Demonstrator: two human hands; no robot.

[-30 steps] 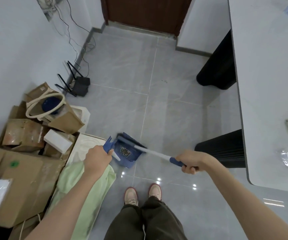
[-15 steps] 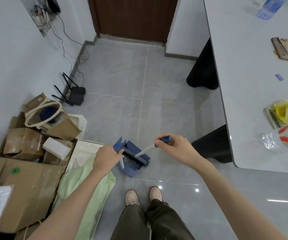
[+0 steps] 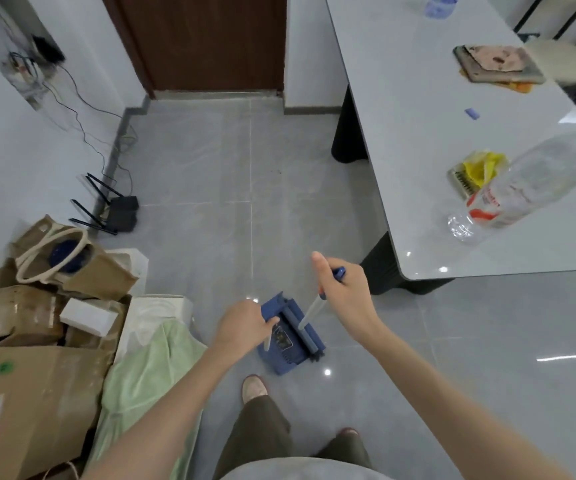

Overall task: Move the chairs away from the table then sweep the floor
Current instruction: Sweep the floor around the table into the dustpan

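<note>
A blue dustpan (image 3: 288, 355) sits on the grey tiled floor (image 3: 210, 188) just ahead of my feet. My left hand (image 3: 243, 327) grips the top of its handle. My right hand (image 3: 343, 296) is wrapped round the blue grip of a broom (image 3: 310, 315) with a white shaft. The broom stands nearly upright, its blue head resting in the dustpan. The white table (image 3: 418, 133) on black legs fills the right. A pale chair (image 3: 570, 64) shows at the far right edge, beyond the table.
Cardboard boxes (image 3: 27, 386), a paper bag (image 3: 65, 258) and a green cloth (image 3: 141, 372) are piled on the left. A black router (image 3: 120, 213) with cables lies by the left wall. A brown door (image 3: 207, 39) is ahead. Bottles and a book lie on the table.
My right hand has raised the broom handle from a low slant to nearly upright, and the dustpan has shifted right. My view has turned right, showing more of the table.
</note>
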